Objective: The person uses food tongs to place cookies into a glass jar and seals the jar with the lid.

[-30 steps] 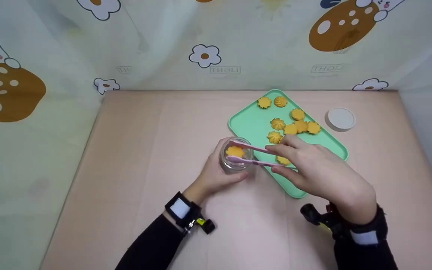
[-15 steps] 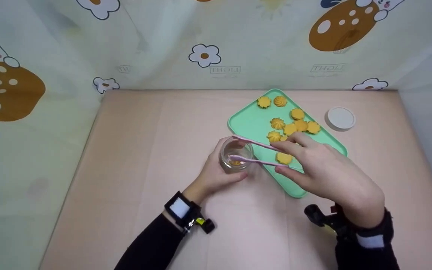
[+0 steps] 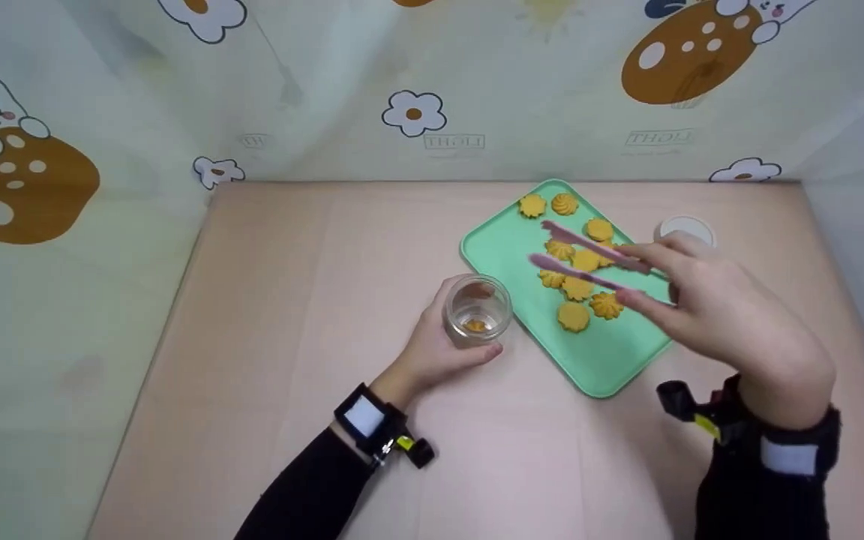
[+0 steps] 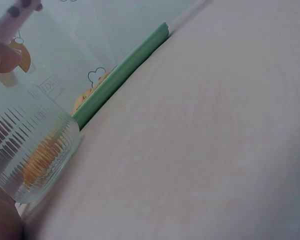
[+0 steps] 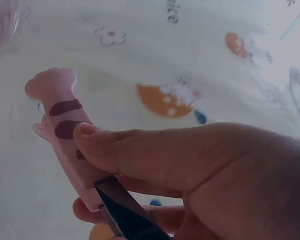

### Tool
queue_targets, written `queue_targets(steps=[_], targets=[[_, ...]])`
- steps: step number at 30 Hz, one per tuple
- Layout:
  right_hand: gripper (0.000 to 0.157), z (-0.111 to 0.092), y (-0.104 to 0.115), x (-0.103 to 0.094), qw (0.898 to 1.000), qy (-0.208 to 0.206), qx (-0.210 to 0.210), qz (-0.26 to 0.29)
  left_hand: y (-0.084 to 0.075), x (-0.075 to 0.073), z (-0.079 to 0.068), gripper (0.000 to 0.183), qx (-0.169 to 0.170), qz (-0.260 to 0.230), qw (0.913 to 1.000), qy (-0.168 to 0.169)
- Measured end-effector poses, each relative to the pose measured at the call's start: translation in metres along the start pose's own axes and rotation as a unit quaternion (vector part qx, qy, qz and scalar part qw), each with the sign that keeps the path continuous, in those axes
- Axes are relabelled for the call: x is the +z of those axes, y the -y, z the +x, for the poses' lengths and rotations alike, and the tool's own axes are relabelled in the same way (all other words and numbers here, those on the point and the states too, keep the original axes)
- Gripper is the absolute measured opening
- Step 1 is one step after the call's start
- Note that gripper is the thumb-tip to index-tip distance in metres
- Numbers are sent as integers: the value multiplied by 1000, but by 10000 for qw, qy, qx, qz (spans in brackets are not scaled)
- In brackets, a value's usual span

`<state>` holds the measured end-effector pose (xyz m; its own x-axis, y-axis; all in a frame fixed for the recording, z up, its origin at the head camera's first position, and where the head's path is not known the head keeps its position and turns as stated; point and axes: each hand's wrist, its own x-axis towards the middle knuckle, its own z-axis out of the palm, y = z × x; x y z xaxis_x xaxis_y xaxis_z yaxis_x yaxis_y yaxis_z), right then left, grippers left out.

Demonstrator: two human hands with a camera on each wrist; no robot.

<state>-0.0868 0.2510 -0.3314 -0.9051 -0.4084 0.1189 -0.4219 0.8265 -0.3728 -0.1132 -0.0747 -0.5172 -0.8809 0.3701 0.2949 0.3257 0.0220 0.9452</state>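
My left hand [image 3: 441, 337] curls round a clear glass jar [image 3: 479, 304], which stands on the table left of the tray. Low inside the ribbed jar lies a yellow-orange cookie [image 4: 42, 159]. My right hand [image 3: 732, 307] pinches a pair of pink tongs [image 3: 589, 279] between thumb and fingers. The tongs' paw-shaped tips stand apart above the green tray [image 3: 612, 371], with nothing between them. Several flower-shaped cookies [image 3: 573, 317] are spread on that tray, some partly covered by the tongs. In the right wrist view the pink tongs [image 5: 65, 115] show dark brown stripes.
Behind my right hand, partly hidden by it, a round white lid [image 3: 687, 227] lies right of the tray. A patterned curtain [image 3: 312, 90] rises along the table's back edge. The pinkish table [image 3: 312, 300] extends left of the jar.
A cookie between the tongs has been let go and now lies inside the jar. My right hand has drawn the tongs away, right and back over the tray. The left hand keeps its hold.
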Motion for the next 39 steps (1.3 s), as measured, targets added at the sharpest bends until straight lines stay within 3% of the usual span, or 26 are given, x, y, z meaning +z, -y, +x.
queue_targets(steps=[7,13,23,39], targets=[[58,7,-46,4,9921,888,882,-120,2,1,0,89,-5,-11,10000,-47],[60,5,-67,14,9884,1089,1050,-137,2,-1,-2,89,-110,23,9999,-35],[61,12,-73,22,9834,1224,1334,-160,-1,0,-1,90,-185,-84,9998,-4],[56,17,-69,32,9808,1425,1326,-120,-1,0,0,89,-183,-45,9998,0]])
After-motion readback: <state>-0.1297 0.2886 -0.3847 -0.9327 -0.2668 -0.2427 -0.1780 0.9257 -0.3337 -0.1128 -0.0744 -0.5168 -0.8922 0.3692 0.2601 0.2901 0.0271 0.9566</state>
